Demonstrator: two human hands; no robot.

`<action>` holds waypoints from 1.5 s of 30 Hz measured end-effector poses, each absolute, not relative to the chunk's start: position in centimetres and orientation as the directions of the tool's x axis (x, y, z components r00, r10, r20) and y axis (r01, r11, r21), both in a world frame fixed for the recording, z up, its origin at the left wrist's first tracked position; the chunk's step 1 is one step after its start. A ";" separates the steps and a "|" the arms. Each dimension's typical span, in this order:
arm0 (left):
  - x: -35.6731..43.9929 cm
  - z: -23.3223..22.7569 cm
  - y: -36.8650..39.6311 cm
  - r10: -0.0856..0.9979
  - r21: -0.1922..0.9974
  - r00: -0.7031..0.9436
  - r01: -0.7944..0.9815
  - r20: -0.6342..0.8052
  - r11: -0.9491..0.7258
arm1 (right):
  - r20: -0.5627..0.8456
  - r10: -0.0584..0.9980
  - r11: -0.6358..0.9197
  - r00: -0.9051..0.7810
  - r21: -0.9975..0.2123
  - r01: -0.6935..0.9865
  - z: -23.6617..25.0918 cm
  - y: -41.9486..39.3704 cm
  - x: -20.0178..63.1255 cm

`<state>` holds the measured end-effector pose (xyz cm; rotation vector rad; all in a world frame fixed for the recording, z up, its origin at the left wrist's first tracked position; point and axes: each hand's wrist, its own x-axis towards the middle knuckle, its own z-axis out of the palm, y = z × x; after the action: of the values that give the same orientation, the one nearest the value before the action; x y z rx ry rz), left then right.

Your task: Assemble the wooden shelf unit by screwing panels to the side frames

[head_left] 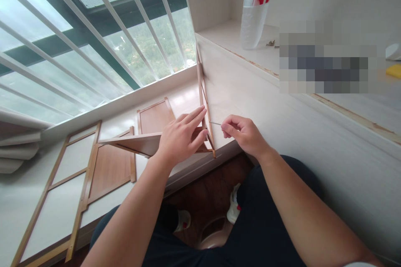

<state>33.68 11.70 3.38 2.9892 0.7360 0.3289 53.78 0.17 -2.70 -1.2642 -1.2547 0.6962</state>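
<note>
Head view, left hand: on my feed, the left hand (184, 133) is spread fairly wide, fingers stretched out side by side and thumb apart, over the corner where panel and frame come together; I cannot tell how firmly it presses.
Right hand: the right hand (239, 131) is narrow, thumb and fingers pinching a thin metal rod (215, 123).
Rod tip: I see it pointing left at the near strip of the slim wooden frame (200, 79); touching or just beside, I cannot tell.
Slim frame: on the white ledge (184, 102), beside the white side board (250, 96).
Brown panel: the tilted brown panel (138, 145) reaches under the left hand towards that frame.
Ledge, left: I have a ladder-like wooden frame (89, 171) and a framed panel (112, 158) lying next to each other.
Shelf: a water bottle (257, 16) stands upright on the white shelf (219, 33), small metal screws (270, 43) near its base.
</note>
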 end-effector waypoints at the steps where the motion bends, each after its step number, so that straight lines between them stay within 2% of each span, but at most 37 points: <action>1: 33.7 3.4 11.7 0.466 0.094 0.864 0.456 0.193 -0.885 | 0.313 0.920 0.246 0.235 -0.930 0.274 -2.8 0.2 53.9; 6: 33.7 3.5 11.7 0.470 0.091 0.862 0.461 0.190 -0.883 | 0.448 0.875 0.311 0.185 -0.812 0.493 -2.8 0.0 54.2; 10: 33.7 3.5 11.7 0.468 0.090 0.863 0.460 0.191 -0.883 | 0.528 0.836 0.367 0.147 -0.739 0.565 -2.7 0.0 54.4; 16: 33.7 3.6 11.6 0.467 0.093 0.863 0.458 0.193 -0.884 | 0.596 0.801 0.460 0.052 -0.669 0.583 -2.9 0.1 54.5; 30: 33.7 3.4 11.6 0.469 0.091 0.862 0.460 0.195 -0.883 | 0.631 0.774 0.467 0.047 -0.620 0.630 -3.3 0.6 54.6; 36: 33.8 3.5 11.5 0.473 0.088 0.861 0.465 0.187 -0.881 | 0.694 0.717 0.490 0.070 -0.573 0.656 -3.3 0.7 54.3; 40: 33.8 3.5 11.6 0.472 0.091 0.861 0.463 0.190 -0.881 | 0.685 0.722 0.486 0.098 -0.602 0.633 -3.3 0.7 54.0; 45: 33.8 3.6 11.5 0.473 0.086 0.861 0.466 0.188 -0.881 | 0.492 0.854 0.345 0.170 -0.780 0.522 -3.1 0.3 53.6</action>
<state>33.79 11.54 3.60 2.9937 0.7559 0.3167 53.64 0.31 -3.10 -1.3134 -1.4910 0.3724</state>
